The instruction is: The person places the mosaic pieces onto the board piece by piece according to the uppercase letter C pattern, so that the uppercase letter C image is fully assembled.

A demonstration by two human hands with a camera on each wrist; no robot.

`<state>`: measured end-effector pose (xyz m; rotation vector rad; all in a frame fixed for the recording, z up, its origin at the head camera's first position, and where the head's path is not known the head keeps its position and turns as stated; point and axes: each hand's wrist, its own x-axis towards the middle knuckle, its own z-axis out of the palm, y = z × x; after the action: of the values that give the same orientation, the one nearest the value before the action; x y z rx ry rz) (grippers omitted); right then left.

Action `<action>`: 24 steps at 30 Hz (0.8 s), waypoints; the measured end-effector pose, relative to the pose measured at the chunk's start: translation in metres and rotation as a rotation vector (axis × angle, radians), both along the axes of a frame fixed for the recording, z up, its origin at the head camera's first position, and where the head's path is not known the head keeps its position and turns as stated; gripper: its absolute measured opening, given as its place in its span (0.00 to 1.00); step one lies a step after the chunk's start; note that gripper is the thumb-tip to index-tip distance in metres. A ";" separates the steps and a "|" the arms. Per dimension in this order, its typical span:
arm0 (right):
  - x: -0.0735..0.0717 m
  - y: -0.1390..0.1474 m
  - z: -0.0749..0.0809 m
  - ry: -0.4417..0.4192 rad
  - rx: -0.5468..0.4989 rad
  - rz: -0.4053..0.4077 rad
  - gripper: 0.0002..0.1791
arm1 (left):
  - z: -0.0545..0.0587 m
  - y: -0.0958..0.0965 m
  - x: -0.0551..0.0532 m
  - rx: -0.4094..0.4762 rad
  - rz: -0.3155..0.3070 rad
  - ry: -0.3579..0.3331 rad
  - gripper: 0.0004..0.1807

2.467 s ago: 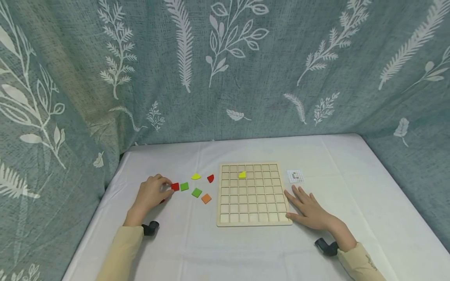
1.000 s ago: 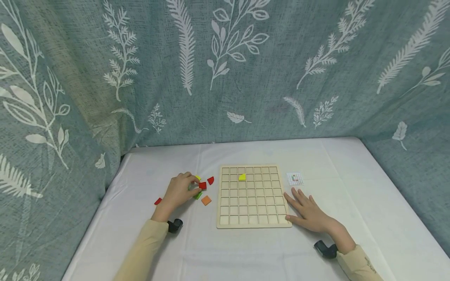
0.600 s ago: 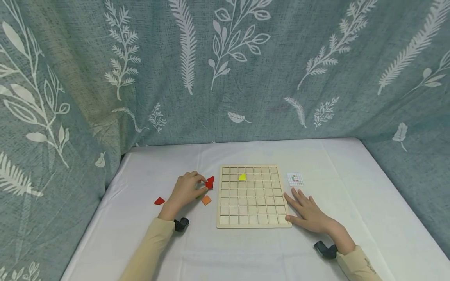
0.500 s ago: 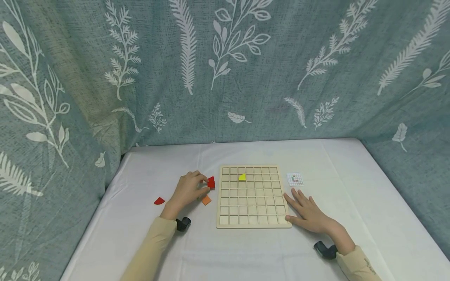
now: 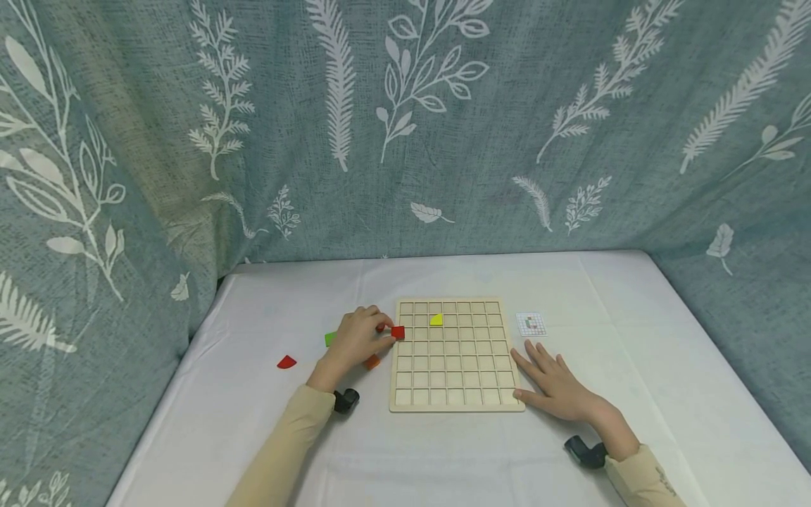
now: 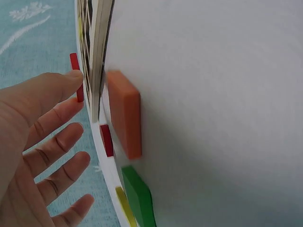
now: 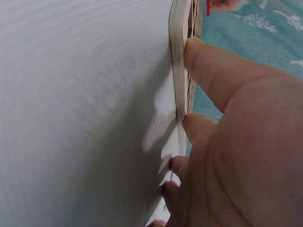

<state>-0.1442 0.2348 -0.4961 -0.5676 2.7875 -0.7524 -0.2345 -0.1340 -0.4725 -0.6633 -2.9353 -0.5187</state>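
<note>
Between thumb and forefinger my left hand (image 5: pixel 358 339) pinches a red square tile (image 5: pixel 398 332), which overlaps the left edge of the wooden grid board (image 5: pixel 456 408) in the head view. In the left wrist view the red tile (image 6: pixel 74 62) is seen edge-on, raised beside the board's side. A yellow quarter-round tile (image 5: pixel 437 320) sits in one cell of the board's second row. My right hand (image 5: pixel 560 384) lies with spread fingers at the board's right edge, thumb and forefinger touching its rim, as the right wrist view also shows.
Under and around my left hand lie an orange tile (image 5: pixel 372 362), a green tile (image 5: pixel 329 339) and a red quarter-round (image 5: pixel 379 327). Another red quarter-round (image 5: pixel 287 362) lies farther left. A small printed pattern card (image 5: pixel 531 324) is right of the board. A leafy curtain (image 5: pixel 355 141) hangs behind the table.
My left hand picked up the red square at the left and carried it rightward past the loose tiles to the board's left edge. My right hand stayed in place.
</note>
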 end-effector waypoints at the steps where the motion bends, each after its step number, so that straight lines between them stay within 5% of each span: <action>1: 0.000 0.000 0.000 0.003 0.002 0.000 0.40 | 0.000 0.002 0.000 -0.003 -0.003 -0.001 0.12; 24: 0.001 0.001 0.000 0.002 0.008 0.000 0.40 | 0.000 0.037 -0.005 -0.041 -0.074 -0.003 0.13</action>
<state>-0.1435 0.2355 -0.4966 -0.5673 2.7906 -0.7412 -0.2396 -0.0971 -0.4722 -0.7796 -2.9409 -0.4681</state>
